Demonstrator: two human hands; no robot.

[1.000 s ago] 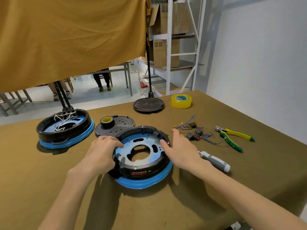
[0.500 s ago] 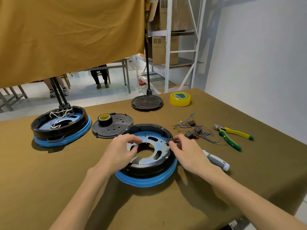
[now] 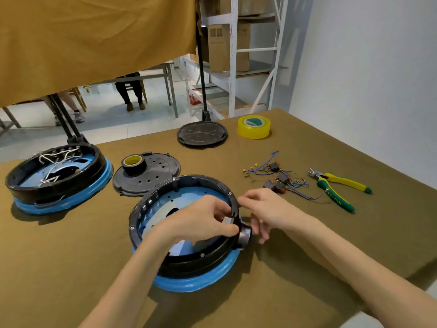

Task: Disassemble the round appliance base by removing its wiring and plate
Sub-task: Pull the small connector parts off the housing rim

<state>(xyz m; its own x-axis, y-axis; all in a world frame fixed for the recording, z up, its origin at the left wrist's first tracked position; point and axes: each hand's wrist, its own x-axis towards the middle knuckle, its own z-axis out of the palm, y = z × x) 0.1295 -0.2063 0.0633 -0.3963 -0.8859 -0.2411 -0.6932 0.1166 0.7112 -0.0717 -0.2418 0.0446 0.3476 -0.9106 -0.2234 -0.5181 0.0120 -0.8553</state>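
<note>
Head view: the round black-and-blue plastic appliance base (image 3: 189, 263) sat tilted on the olive cloth-covered table (image 3: 307, 268). The left hand (image 3: 201, 221) pinched a small grey part at its right rim; the right hand (image 3: 267, 209) gripped the rim's outside. Loose blue wiring with switches (image 3: 281, 177) lay beyond.

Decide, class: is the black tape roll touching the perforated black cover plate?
Touching. The head view shows the black tape roll standing directly on the perforated black cover plate, with no gap beneath it.
</note>
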